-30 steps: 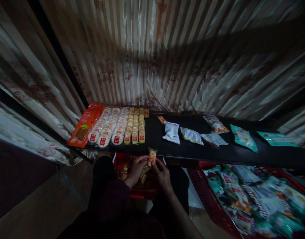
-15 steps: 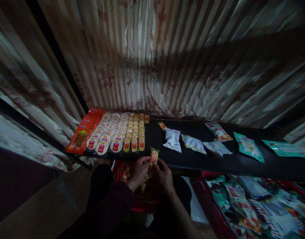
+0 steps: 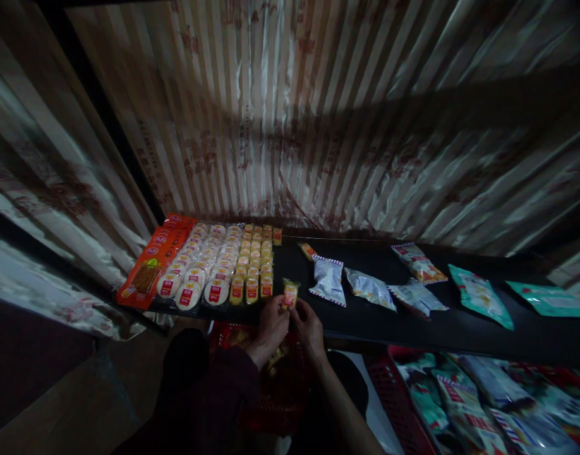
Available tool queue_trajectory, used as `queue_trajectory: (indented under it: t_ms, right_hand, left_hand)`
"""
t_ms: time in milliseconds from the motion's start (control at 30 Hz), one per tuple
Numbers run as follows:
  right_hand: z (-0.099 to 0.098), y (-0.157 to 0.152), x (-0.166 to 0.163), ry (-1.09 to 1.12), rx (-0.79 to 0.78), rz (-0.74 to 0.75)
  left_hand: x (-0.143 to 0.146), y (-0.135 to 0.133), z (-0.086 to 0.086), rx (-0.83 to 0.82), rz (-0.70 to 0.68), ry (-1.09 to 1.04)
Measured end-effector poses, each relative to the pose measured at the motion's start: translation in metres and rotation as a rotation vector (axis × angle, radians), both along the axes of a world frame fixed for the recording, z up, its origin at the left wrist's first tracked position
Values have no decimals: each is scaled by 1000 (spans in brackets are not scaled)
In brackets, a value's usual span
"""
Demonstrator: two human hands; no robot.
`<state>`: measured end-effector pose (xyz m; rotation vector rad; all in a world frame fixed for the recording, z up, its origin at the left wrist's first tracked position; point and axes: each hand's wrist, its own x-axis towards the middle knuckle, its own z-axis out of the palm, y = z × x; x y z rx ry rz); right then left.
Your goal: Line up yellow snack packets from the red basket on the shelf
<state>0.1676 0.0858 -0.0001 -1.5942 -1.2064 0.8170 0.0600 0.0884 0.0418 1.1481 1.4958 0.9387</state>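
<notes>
A small yellow snack packet with a red label is pinched between my left hand and my right hand, both closed on its lower end. It stands at the front edge of the black shelf, just right of the rows of yellow packets. To the left of those lie rows of round white packets and orange packets.
Loose on the shelf to the right are white bags, a red-patterned bag and green bags. Below, one red basket sits under my hands and another full of snack bags stands at the lower right. Striped curtains hang behind.
Both hands have lifted the yellow packet from above the red basket up to the shelf's front edge, next to the yellow rows. The camera has tilted slightly.
</notes>
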Motion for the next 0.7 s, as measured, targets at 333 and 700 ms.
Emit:
queue_trajectory:
  t_ms: [333, 700]
  right_hand:
    - [-16, 38, 4, 24, -6, -13]
    - [-11, 72, 6, 34, 36, 37]
  left_hand:
    - [20, 28, 19, -50, 44, 30]
    - [45, 65, 8, 4, 107, 63]
